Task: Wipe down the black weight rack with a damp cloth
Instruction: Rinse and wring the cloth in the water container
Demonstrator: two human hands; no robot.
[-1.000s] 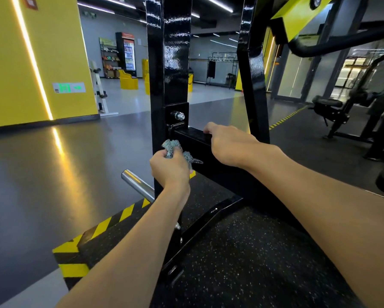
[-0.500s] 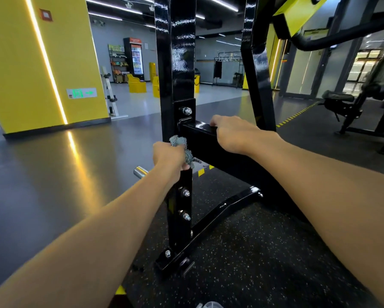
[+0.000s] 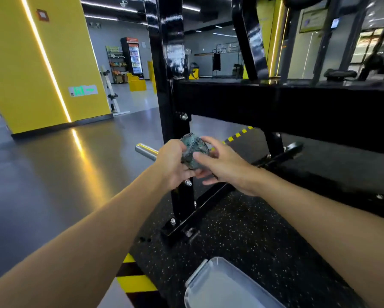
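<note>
Pulls the wadded teal-grey mesh cloth [image 3: 194,150] off the glossy black steel weight rack [image 3: 180,203] and balls it just in front, gripped in the left hand [image 3: 171,163] and pinched by the right hand [image 3: 227,168] (edges motion-blurred). Lets go of the crossbeam [image 3: 275,107] braced on a second ago. Pauses wiping, probably to refold, or to re-wet at the translucent plastic tub [image 3: 220,285].

Count: left hand [image 3: 172,163] plus right hand [image 3: 222,165], 2 hands; cloth [image 3: 192,150], 1; black weight rack [image 3: 275,107], 1; chrome peg [image 3: 145,151], 1; clear plastic tub [image 3: 220,285], 1; exit sign [image 3: 82,90], 1.
</note>
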